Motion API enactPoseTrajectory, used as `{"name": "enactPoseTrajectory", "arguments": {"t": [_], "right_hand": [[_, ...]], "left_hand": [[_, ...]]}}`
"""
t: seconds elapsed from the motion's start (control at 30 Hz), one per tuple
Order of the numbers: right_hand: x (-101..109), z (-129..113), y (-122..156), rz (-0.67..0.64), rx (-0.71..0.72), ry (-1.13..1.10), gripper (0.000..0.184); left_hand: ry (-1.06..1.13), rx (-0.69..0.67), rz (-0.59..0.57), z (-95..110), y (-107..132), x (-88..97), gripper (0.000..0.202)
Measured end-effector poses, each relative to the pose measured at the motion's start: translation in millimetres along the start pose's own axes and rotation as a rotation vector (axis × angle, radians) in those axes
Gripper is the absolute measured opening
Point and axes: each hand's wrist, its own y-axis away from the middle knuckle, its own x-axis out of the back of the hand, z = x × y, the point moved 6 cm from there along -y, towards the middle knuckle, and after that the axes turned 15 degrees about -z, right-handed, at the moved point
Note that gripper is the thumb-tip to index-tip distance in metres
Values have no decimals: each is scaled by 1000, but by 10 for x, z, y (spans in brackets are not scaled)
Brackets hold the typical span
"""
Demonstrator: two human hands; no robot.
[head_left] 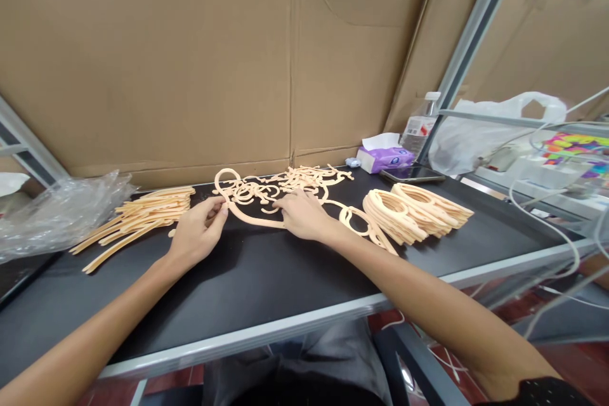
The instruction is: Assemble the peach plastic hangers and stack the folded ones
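Left hand (197, 229) pinched a peach plastic loop piece (252, 222) at its curved strip; right hand (302, 214) lay over the same piece, grip unclear. Tangled pieces (280, 187) sat just behind, stacked strips (136, 222) left, stacked rings (409, 212) right. Black tabletop (247, 282) stretched open toward the metal edge (238, 336).

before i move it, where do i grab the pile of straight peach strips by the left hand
Probably best to pinch the pile of straight peach strips at its end nearest the left hand, coming from the near side: the strips lie tight together there, while their far ends fan apart and would likely slip.
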Motion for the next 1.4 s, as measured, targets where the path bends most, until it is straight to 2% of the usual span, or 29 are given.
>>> {"name": "enactPoseTrajectory", "arguments": {"t": [0.07,0.17,0.27,0.37,0.57,0.8,0.93,1.17,1.3,1.4], "right_hand": [[120,30,22,64,-42,12,41],[313,172,67,136,-176,84,36],[394,379,91,80,-299,120,30],[390,536,100,9,-347,143,28],[349,625,113,-58,-344,199,27],[281,529,115,-174,-287,183,32],[275,461,104,-190,-249,154,32],[292,393,84,-82,-118,166,21],[403,359,89,115,-68,131,27],[491,368,110,288,-32,-110,27]], "left_hand": [[13,6,0,2,4,8,39],[30,14,-15,10,8,16,39],[6,31,-37,29,8,23,39],[-26,39,-46,45,5,29,40],[-25,40,-50,28,3,21,39],[10,37,-58,25,1,11,37],[45,31,-64,55,7,6,37],[93,7,-51,60,13,-15,36],[103,-18,-34,51,15,-28,34],[124,-19,-39,43,15,-41,32]]}}
